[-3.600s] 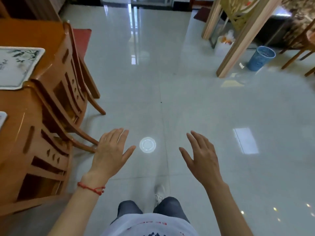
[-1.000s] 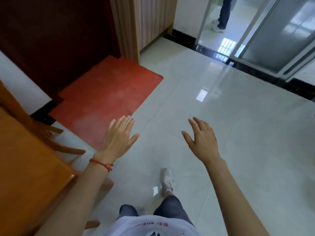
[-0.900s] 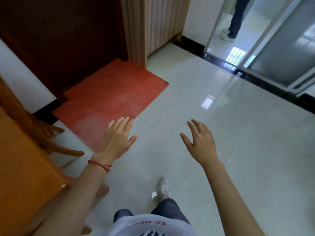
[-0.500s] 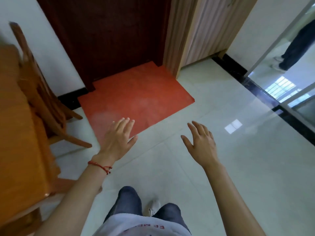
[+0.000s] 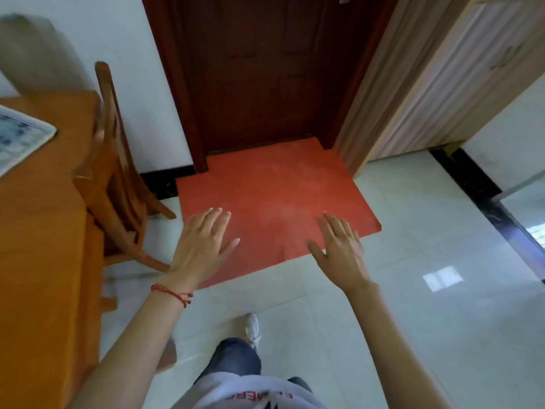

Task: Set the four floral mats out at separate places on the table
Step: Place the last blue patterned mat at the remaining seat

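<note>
One floral mat (image 5: 20, 138), pale with a blue pattern and blurred, lies on the orange wooden table (image 5: 44, 261) at the far left edge of the view. Only its corner shows. My left hand (image 5: 203, 246), with a red string at the wrist, is held out flat over the floor with fingers spread and nothing in it. My right hand (image 5: 339, 250) is held out the same way, empty, to the right. Both hands are in front of me, away from the table and the mat.
A wooden chair (image 5: 118, 172) stands tucked against the table's end. A red floor mat (image 5: 271, 208) lies before a dark brown door (image 5: 265, 69). A light wood cabinet (image 5: 427, 84) stands right of the door. White glossy tiles (image 5: 427, 320) cover the floor.
My view has swung left: the door and red floor mat now sit centre, and the table with a floral mat has come into sight. Both hands stay open and empty.
</note>
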Tool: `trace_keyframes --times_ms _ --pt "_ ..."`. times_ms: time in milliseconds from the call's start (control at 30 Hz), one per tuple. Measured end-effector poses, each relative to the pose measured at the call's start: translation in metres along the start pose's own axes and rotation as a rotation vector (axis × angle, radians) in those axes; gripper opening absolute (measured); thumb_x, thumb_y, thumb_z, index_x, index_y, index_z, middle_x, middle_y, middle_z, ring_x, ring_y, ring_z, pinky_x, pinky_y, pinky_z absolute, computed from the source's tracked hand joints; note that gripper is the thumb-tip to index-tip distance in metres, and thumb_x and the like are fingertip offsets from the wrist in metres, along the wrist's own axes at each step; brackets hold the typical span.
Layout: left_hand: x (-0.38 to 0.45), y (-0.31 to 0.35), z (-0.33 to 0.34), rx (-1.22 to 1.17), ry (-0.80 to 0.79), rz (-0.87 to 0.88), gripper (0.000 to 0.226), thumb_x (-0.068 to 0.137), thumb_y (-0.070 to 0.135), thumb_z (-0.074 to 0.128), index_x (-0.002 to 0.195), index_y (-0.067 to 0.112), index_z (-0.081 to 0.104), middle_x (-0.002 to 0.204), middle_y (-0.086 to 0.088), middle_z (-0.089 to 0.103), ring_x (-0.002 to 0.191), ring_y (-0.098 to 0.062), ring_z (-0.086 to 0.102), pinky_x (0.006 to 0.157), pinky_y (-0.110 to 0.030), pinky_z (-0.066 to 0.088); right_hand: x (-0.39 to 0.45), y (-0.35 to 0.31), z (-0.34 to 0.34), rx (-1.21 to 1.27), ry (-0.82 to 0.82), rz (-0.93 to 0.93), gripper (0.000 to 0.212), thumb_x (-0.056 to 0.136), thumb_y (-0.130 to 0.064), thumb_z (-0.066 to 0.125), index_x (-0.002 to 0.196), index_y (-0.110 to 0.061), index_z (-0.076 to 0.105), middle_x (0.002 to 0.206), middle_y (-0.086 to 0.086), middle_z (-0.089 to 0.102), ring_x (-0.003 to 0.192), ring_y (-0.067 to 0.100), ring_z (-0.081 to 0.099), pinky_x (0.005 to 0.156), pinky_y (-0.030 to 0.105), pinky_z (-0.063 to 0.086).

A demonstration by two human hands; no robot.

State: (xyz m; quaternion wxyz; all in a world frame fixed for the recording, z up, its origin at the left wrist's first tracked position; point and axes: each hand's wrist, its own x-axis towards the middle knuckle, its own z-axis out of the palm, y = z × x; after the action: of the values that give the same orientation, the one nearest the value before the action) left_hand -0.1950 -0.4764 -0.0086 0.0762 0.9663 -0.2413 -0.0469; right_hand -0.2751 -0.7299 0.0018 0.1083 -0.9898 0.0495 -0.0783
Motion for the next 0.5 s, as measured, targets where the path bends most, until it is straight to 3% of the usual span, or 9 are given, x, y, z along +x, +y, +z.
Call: trace_keyframes --times_ms 267,500 --pt "0.076 -0.056 -0.027 0.046 0.024 -0.143 0.075 0.093 0.056 0.01 0.127 0.003 0.051 0.126 -0.017 0.058 0.118 -0.033 0.054 0.095 -0.05 0.046 0.127 -0.022 0.006 0.053 -0.065 -0.114 0.06 0.085 -0.047 0.032 0.123 -0.007 0.054 0.129 0.012 0.056 0.116 0.031 0.054 0.09 0.045 0.046" --pt "0.135 -0.085 -0.044 0.037 0.081 -0.278 0.076 0.094 0.055 0.01 0.123 0.002 0.055 0.123 -0.018 0.06 0.117 -0.035 0.055 0.094 -0.053 0.045 0.232 -0.038 0.015 0.08 -0.094 -0.256 0.059 0.087 -0.049 0.036 0.127 -0.009 0.052 0.133 0.012 0.052 0.121 0.03 0.05 0.094 0.047 0.043"
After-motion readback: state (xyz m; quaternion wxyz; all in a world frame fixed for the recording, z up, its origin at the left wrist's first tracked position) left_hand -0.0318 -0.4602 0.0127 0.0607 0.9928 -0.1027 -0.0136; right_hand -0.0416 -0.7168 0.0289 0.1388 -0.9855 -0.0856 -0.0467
